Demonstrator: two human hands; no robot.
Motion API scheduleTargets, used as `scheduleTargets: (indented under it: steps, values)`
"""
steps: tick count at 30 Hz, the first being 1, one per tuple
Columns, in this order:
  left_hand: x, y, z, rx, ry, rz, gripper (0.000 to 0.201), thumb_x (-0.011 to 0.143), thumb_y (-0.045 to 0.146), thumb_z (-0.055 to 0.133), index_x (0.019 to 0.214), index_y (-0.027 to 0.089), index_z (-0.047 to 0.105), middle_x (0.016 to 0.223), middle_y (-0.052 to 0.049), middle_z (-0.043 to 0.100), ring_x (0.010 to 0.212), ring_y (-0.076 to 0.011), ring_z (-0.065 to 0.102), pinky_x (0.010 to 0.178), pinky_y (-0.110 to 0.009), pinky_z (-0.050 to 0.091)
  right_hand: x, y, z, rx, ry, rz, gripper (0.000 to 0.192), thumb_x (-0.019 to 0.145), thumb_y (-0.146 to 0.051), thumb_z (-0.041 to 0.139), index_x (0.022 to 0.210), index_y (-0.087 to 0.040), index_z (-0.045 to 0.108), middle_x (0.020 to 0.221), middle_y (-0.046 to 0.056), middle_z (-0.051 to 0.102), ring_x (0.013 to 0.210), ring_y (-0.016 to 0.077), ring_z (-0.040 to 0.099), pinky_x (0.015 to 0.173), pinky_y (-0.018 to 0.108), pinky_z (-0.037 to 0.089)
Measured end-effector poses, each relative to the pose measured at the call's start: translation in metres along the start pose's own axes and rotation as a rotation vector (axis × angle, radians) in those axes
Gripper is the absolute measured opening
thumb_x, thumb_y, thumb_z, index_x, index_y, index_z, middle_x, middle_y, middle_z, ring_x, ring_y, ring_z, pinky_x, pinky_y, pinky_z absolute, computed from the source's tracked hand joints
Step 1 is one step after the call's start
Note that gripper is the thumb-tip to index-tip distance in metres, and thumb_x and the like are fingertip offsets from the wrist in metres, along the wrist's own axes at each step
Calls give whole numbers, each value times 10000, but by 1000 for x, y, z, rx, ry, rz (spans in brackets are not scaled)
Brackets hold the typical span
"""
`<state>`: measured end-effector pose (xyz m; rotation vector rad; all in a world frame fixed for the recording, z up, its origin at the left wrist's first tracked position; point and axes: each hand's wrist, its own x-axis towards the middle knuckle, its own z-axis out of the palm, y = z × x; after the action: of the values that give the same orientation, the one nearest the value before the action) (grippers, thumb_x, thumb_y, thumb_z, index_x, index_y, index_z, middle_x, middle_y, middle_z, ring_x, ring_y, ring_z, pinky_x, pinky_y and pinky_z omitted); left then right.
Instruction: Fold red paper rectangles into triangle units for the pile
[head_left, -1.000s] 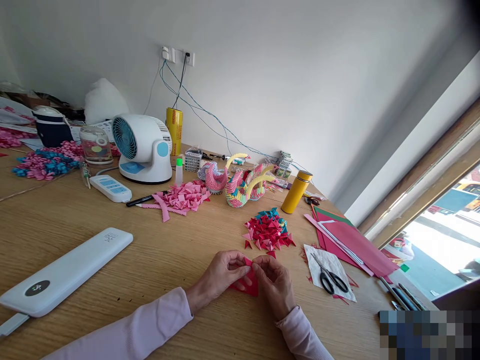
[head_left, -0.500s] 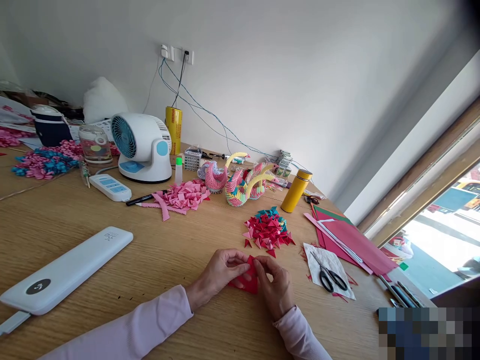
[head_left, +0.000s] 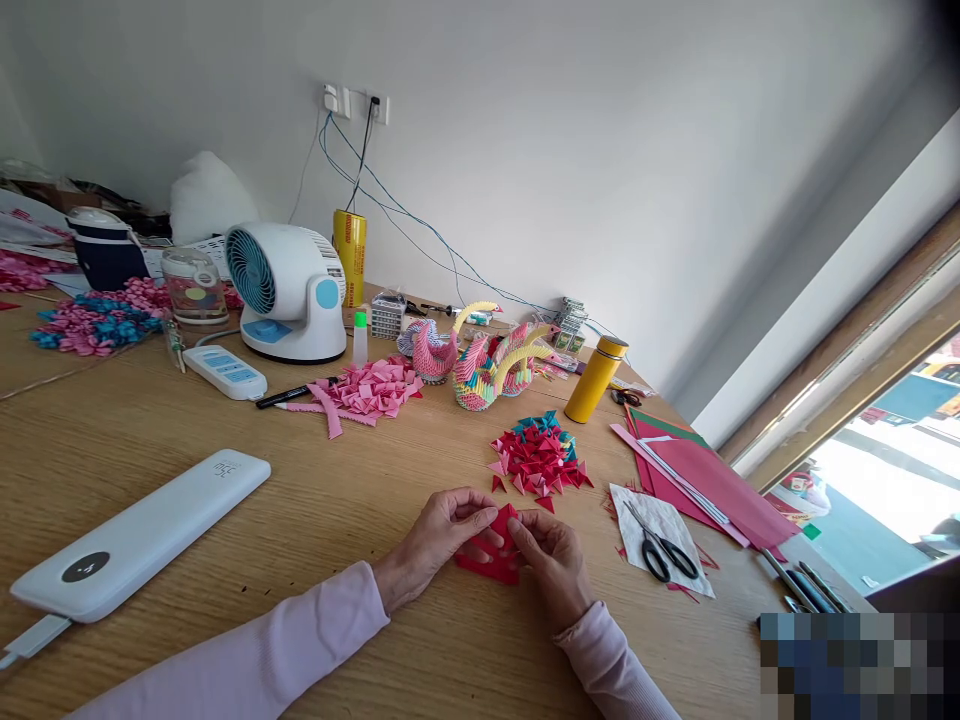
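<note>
A small sheet of red paper (head_left: 487, 568) is held between my two hands just above the wooden table. My left hand (head_left: 448, 535) grips its upper left part, thumb on top and fingers partly behind it. My right hand (head_left: 553, 560) pinches the top right edge near a pointed corner (head_left: 508, 514). Just beyond my hands lies a pile of folded paper triangles (head_left: 540, 458), red with pink and teal ones. Black-handled scissors (head_left: 661, 548) rest on a white tissue (head_left: 630, 510) to the right, among thin red offcuts.
Pink paper strips (head_left: 375, 388), paper swans (head_left: 480, 372) and a yellow flask (head_left: 595, 380) stand farther back. A white fan (head_left: 289, 290) is at back left, a power bank (head_left: 142, 535) at near left. Red paper sheets (head_left: 720, 480) lie to the right.
My fingers have shifted slightly on the red paper, and more of its face shows between my hands. The view has moved a little; the other things have stayed put.
</note>
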<state>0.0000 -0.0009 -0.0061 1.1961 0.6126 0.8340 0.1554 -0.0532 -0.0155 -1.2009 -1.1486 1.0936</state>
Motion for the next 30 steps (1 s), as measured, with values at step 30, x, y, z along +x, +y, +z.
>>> scheduleTargets:
  steps: [30]
  values:
    - [-5, 2, 8, 209, -55, 73, 254, 749, 373, 611, 845, 143, 560, 738, -16, 578, 637, -158, 591, 415, -214, 494, -4, -8, 4, -412, 35, -162, 259, 802, -388, 582, 748, -143, 648, 614, 53, 679, 520, 153, 602, 469, 222, 442]
